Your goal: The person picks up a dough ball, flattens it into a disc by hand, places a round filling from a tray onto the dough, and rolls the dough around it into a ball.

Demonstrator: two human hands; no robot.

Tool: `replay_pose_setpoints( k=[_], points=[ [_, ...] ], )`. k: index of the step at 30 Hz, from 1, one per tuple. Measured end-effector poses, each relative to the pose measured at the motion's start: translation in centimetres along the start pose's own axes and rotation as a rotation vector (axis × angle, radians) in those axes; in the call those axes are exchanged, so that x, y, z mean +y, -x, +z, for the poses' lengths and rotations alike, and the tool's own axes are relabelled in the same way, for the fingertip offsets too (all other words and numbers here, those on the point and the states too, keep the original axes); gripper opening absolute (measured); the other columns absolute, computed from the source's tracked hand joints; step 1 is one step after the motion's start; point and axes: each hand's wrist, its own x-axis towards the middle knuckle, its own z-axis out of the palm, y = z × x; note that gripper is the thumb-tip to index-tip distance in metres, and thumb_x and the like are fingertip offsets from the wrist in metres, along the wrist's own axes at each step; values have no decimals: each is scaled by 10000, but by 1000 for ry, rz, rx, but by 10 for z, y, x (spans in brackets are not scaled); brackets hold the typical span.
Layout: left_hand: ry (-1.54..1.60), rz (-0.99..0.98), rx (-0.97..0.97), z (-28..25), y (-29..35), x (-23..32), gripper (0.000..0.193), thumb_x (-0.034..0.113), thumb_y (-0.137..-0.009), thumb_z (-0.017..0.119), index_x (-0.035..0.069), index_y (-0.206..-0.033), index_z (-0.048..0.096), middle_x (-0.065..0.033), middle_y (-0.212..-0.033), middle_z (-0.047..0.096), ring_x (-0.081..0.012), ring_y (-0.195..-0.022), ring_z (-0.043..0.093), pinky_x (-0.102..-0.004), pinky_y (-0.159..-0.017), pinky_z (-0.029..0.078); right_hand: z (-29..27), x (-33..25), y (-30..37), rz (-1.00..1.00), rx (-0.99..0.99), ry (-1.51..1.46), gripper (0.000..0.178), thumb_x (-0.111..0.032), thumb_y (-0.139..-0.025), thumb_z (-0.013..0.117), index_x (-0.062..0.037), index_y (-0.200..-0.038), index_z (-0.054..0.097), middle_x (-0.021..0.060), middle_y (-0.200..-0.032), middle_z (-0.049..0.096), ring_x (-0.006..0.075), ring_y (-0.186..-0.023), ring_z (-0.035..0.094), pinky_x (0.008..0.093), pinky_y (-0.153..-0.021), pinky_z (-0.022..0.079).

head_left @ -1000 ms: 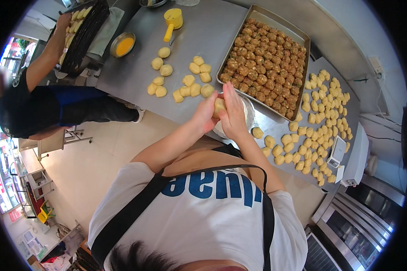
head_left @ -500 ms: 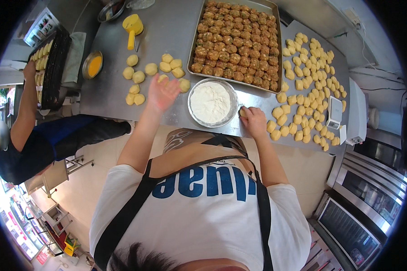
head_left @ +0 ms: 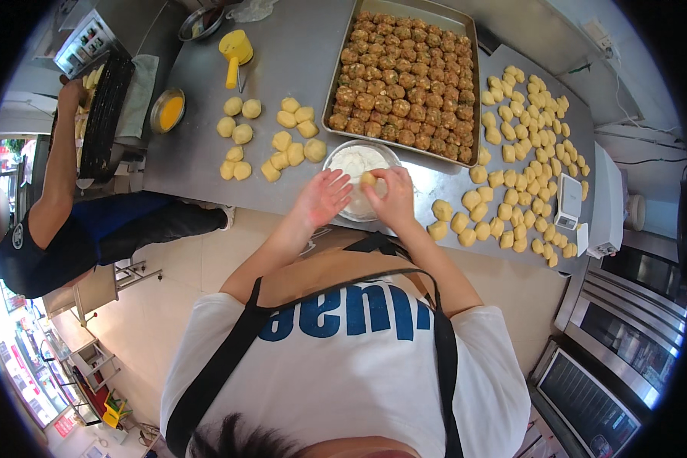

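Note:
Above the near side of a metal bowl of white flour, my two hands are close together. My right hand pinches a small pale-yellow dough ball between thumb and fingers. Palm up beside it, my left hand is open with its fingers stretched and holds nothing. To the left lie small groups of dough balls, some rounder than others. Many dough pieces are spread over the right of the steel table.
Behind the bowl stands a large metal tray with rows of meat filling balls. A yellow scoop and a bowl of orange liquid are at the left. A small white scale stands far right. A co-worker works at a black tray.
My right hand has brought the dough ball from the table beside the bowl to above the flour. My left hand has come right, away from the left dough balls, to the bowl.

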Motion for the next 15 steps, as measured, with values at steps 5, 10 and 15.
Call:
replay_pose_setpoints(
  k=[5, 10, 15],
  points=[
    [-102, 75, -266, 29, -3, -7, 526, 454, -1006, 443, 78, -1374, 451, -112, -1293, 548, -257, -1199, 519, -432, -1047, 406, -14, -46, -25, -281, -105, -197, 304, -179, -705, 746, -71, -972, 650, 149, -1076, 620, 340, -1003, 559, 448, -916, 432],
    [-124, 109, -447, 79, 52, -18, 704, 619, -982, 326, 70, -1420, 378, -132, -1443, 410, -268, -1373, 365, -440, -1136, 304, -27, -69, -42, -291, 42, -234, 519, -283, -851, 582, -37, -1294, 472, 223, -1307, 488, 403, -1174, 463, 477, -1023, 354],
    [449, -118, -1051, 96, 43, -13, 907, 793, -876, 241, 81, -1422, 373, -86, -1393, 440, -223, -1322, 408, -378, -1101, 331, -27, -91, -52, -177, 18, -343, 509, -372, -925, 485, -55, -1322, 492, 183, -1282, 527, 359, -1171, 489, 444, -1043, 332]
  ],
)
